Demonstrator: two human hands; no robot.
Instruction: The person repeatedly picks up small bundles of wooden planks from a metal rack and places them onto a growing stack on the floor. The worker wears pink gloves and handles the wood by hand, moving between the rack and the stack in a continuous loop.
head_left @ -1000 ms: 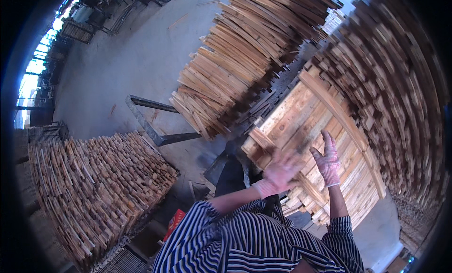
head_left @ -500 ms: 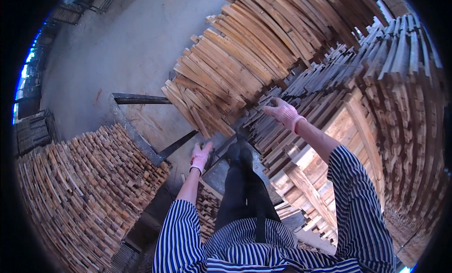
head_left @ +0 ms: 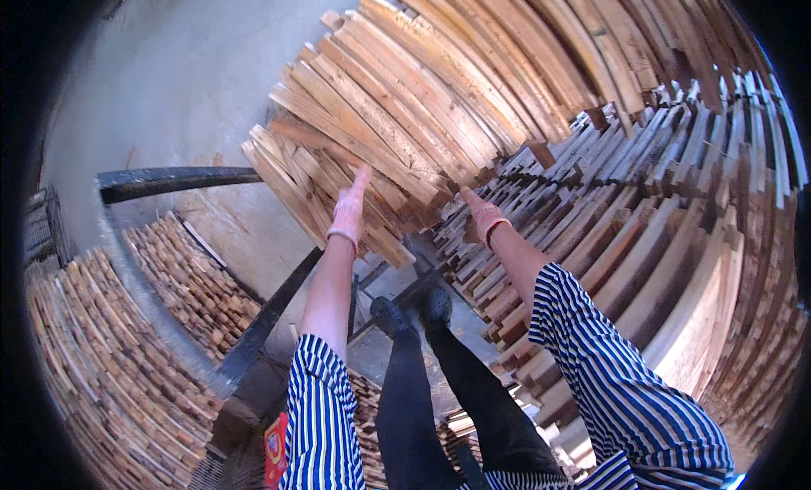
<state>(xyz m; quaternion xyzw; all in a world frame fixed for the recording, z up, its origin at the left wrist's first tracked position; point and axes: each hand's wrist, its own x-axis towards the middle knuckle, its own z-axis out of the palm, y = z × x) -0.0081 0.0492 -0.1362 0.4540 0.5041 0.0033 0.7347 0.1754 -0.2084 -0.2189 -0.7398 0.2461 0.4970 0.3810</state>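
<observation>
- Head view: I see a big leaning stack of pale wooden slats in front of me, and its lower end hangs over the grey concrete floor.
- On the right stands a tall wall of stacked planks, darker and greyer at the ends near the middle, and it comes very close to the leaning stack.
- On the left lies a lower pile of short slats, with a dark metal frame going around its edge.
- Below I see my two black shoes on a narrow bit of floor between the piles, so the wood closes the way on both sides.
- My left hand wears a pink glove and reaches up with straight fingers; it lies flat against the underside of the leaning stack, stretched out and not closed on anything.
- My right hand, also in a pink glove, touches the lower corner of the same stack, near the plank wall. I cannot tell if its fingers close around a slat.
- Both forearms are bare, and the sleeves have blue and white stripes.
</observation>
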